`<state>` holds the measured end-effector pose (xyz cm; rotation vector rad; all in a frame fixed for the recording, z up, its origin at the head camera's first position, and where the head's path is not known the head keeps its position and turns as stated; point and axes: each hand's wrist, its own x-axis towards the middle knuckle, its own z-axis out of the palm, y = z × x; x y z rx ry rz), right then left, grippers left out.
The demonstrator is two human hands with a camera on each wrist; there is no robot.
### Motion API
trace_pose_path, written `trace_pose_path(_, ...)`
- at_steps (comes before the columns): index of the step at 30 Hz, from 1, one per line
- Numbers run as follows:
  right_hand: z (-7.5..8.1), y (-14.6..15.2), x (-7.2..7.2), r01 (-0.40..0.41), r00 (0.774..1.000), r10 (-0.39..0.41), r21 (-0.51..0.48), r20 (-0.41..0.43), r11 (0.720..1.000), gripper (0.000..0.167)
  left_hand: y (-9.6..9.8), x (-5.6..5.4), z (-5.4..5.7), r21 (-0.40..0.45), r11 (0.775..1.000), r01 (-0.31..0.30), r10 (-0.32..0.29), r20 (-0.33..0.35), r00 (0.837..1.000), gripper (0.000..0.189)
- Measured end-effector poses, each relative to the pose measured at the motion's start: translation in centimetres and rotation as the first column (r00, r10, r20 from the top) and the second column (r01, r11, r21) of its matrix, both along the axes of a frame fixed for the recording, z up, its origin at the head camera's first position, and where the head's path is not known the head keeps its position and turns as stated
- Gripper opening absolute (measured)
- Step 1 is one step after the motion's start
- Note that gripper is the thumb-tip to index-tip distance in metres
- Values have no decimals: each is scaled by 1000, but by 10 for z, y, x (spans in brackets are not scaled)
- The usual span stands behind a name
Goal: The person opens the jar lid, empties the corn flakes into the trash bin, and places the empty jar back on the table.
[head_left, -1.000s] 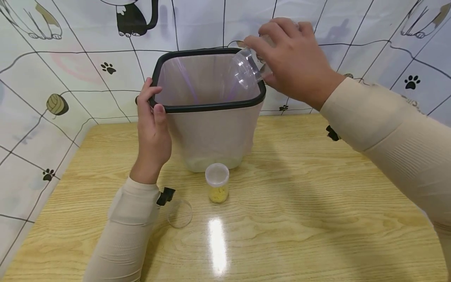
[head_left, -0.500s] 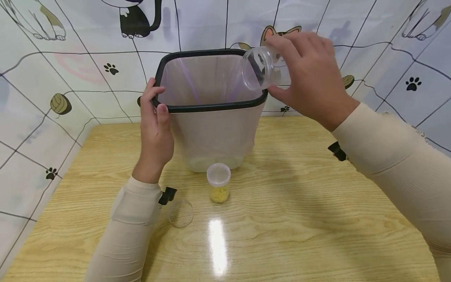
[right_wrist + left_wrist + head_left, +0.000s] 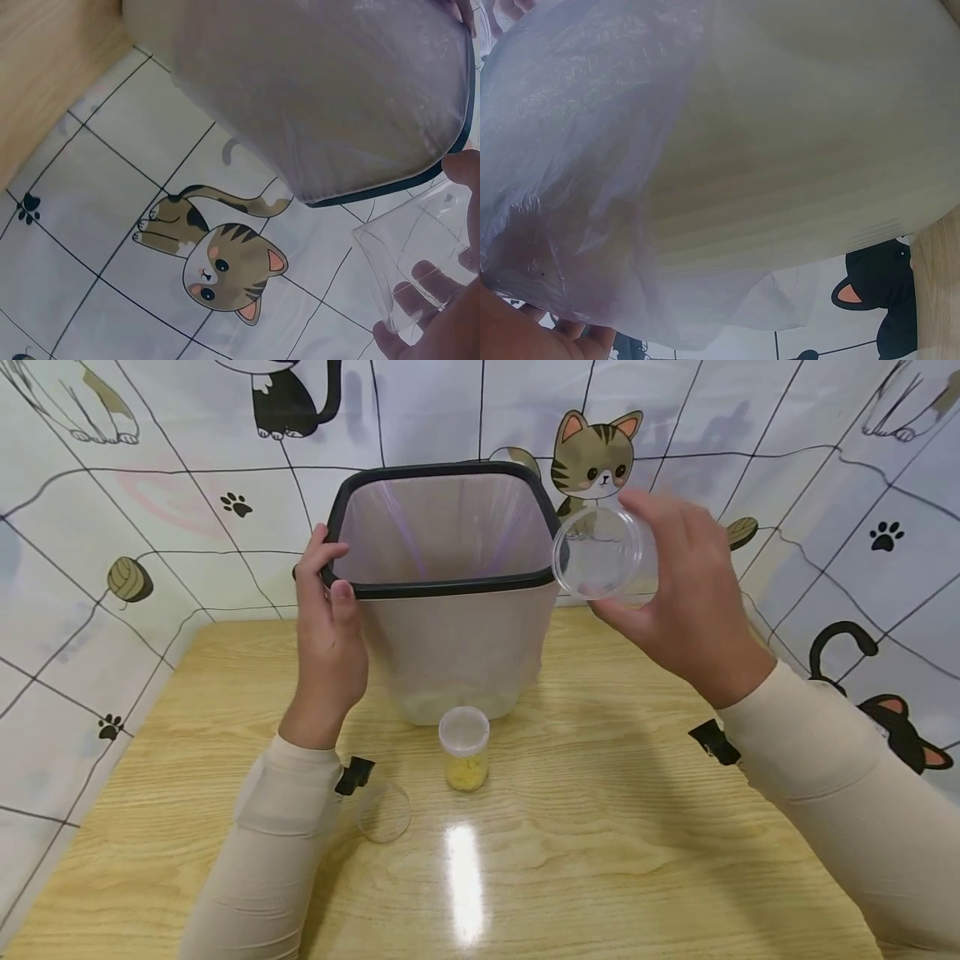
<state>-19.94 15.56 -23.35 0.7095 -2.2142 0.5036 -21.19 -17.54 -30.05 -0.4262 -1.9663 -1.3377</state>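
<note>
A trash bin [image 3: 468, 647] with a black rim and a thin plastic liner stands at the back of the table. My left hand [image 3: 330, 647] grips its left rim corner, fingers over the edge and thumb in front; in the left wrist view the liner [image 3: 585, 165] hangs down the bin's side. Beside the right rim, my right hand [image 3: 693, 597] holds a clear plastic jar [image 3: 600, 553] on its side, its open mouth facing the bin and the head camera. Nothing shows inside this jar [image 3: 409, 240] in the right wrist view.
In front of the bin stands a small clear tub [image 3: 463, 750] with yellow bits in its lower part. A clear round lid [image 3: 384, 812] lies by my left wrist. Behind the wooden table [image 3: 600, 860] hangs a cat-print sheet [image 3: 435, 418].
My right hand has drawn the jar from over the bin's right rim out to the right and lower, turning its mouth upward from downward. My left hand stays on the rim.
</note>
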Motion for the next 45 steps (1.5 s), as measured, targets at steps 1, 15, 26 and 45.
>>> trace_pose_path(1,-3,0,3,-4,1000,4,-8,9,1000,85,0,0,0,1,1000,-3,3,0,1000,90)
trace_pose_path(15,-45,9,24,-32,997,36,-54,67,998,90,0,-3,0,19,1000,10,-10,-3,1000,90)
trace_pose_path(26,-74,5,31,-39,990,56,-128,133,991,94,-2,-2,2,-1,1000,24,-24,-5,1000,83)
trace_pose_path(45,-122,5,34,35,879,52,-173,474,984,96,3,0,6,23,1000,9,-10,18,1000,100)
